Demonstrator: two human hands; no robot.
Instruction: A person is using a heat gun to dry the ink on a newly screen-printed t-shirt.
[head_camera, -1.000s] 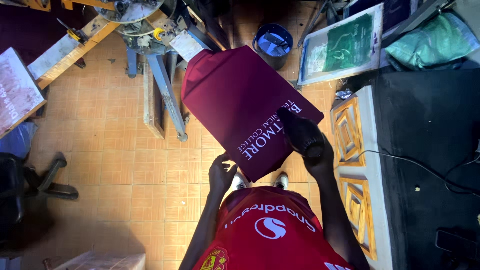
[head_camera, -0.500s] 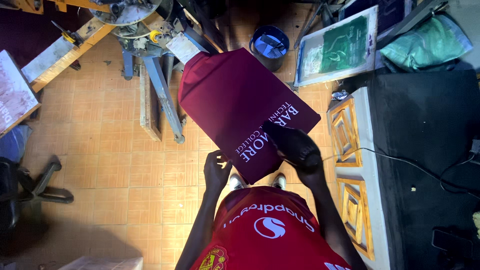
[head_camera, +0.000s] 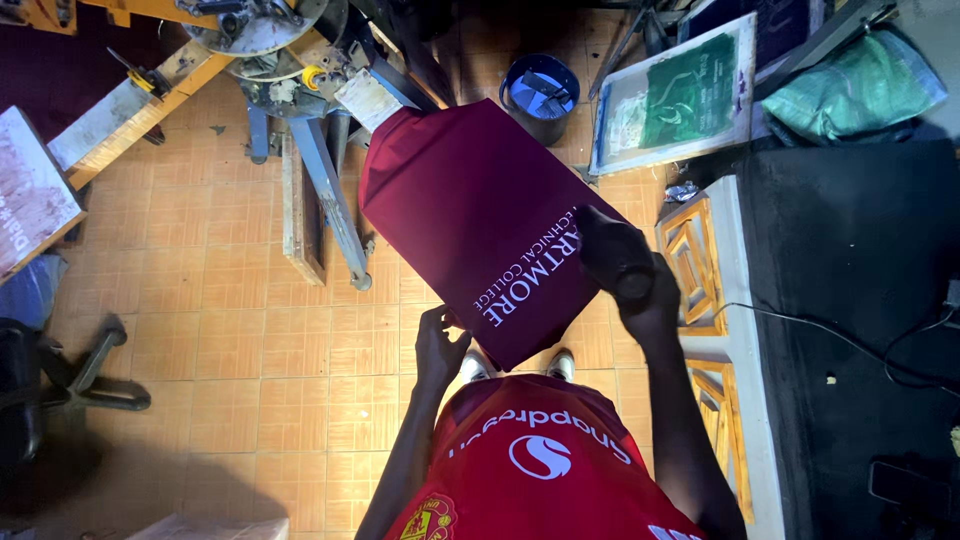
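seen from above: maroon printed garment (head_camera: 480, 215) stretched over press platen. left hand (head_camera: 440, 345) pinching its near hem, right hand (head_camera: 625, 265) seemingly clasping a dark tool against the lettering. next: careful, even pressing.

Warm light, deep shadowed edges

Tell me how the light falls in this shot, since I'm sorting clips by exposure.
Head view: light pools on the orange tiled floor and maroon garment; the right hand holding a dark tool is underexposed, detail lost; the black table and left corner fall into shadow.
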